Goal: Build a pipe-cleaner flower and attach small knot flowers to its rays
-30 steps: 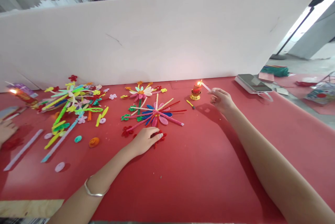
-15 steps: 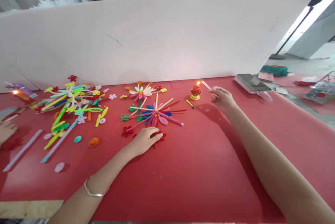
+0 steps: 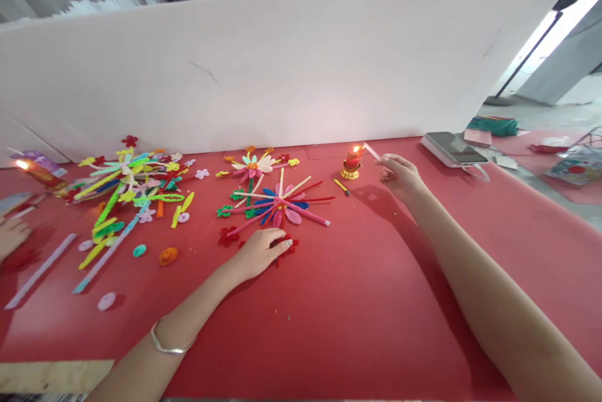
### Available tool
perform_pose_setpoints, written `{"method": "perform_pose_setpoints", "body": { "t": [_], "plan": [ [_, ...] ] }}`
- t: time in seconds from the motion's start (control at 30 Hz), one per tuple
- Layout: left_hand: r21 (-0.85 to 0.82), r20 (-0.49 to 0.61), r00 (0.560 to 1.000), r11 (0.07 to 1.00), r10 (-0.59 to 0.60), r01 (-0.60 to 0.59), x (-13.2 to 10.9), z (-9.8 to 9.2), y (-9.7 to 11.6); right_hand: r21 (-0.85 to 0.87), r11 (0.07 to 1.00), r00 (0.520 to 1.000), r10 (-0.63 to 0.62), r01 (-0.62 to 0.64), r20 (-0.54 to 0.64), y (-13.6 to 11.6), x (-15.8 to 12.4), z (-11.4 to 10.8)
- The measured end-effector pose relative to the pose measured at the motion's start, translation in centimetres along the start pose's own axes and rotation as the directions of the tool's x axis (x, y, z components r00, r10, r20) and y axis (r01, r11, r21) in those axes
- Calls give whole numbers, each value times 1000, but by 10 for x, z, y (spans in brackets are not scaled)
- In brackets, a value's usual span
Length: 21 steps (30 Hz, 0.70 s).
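My right hand (image 3: 399, 177) pinches a whitish stick (image 3: 371, 151) that looks like a hot-melt glue stick. Its tip is beside the flame of a lit red candle (image 3: 353, 160) on a gold base. My left hand (image 3: 261, 253) rests low on the table, fingers closed around a red pipe-cleaner flower (image 3: 292, 245) and hiding much of it. Just beyond that hand lies a larger flower of pink, blue and cream pipe cleaners (image 3: 279, 202). A yellow stub with a dark end (image 3: 342, 187) lies near the candle.
Many coloured pipe-cleaner pieces (image 3: 126, 170) are heaped on the left of the red table (image 3: 357, 314). Another person's hand (image 3: 12, 238) is at the left edge, near a second lit candle (image 3: 42, 176). A white device (image 3: 454, 150) lies at right. Behind stands a white board (image 3: 301, 63).
Almost nothing differs. My right hand keeps the stick by the flame, its tip shifted very slightly, and my left hand stays on the red flower.
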<state>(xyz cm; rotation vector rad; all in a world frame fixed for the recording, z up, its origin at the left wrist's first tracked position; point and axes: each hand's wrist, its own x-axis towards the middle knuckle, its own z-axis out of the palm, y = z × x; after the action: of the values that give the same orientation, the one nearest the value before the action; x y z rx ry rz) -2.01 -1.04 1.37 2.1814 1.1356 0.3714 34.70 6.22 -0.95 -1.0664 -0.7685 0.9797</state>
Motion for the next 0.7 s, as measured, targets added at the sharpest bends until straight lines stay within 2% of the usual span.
{"method": "perform_pose_setpoints", "body": {
  "t": [0.37,0.57,0.7],
  "plan": [
    [-12,12,1000,1000,-10,11,0,0,1,14,1000,1000,-8,8,6,0,0,0],
    [-1,4,1000,1000,-6,6,0,0,1,-51,998,999,-45,47,28,1,1,-1],
    [-1,5,1000,1000,-3,3,0,0,2,-17,1000,1000,-21,21,9,-1,-1,1]
  ]
}}
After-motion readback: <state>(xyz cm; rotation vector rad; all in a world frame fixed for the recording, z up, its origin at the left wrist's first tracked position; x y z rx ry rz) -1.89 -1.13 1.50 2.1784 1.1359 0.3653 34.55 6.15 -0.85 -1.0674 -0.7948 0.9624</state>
